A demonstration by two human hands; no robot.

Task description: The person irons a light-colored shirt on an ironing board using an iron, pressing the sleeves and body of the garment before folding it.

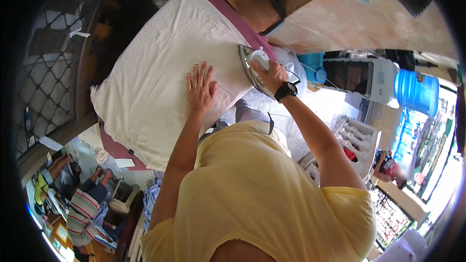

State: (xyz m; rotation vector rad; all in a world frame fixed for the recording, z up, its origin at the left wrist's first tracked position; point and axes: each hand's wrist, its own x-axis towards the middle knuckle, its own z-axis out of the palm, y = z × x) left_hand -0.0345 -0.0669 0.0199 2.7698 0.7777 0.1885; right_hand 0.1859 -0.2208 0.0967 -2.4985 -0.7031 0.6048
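A cream-white cloth [155, 68] lies spread over a maroon-covered ironing board [228, 7]. My left hand [201, 87] rests flat on the cloth with its fingers apart, near the cloth's right part. My right hand [272, 75], a black watch on its wrist, grips the handle of a clothes iron [252, 65]. The iron stands on the cloth's right edge, with its metal soleplate facing the cloth. My yellow shirt fills the lower middle of the view.
A blue water jug [416, 92] and a white appliance [361, 77] stand at the right. A white rack [357, 140] sits below them. A dark grated window [53, 58] is at the left. People sit at the lower left [80, 208].
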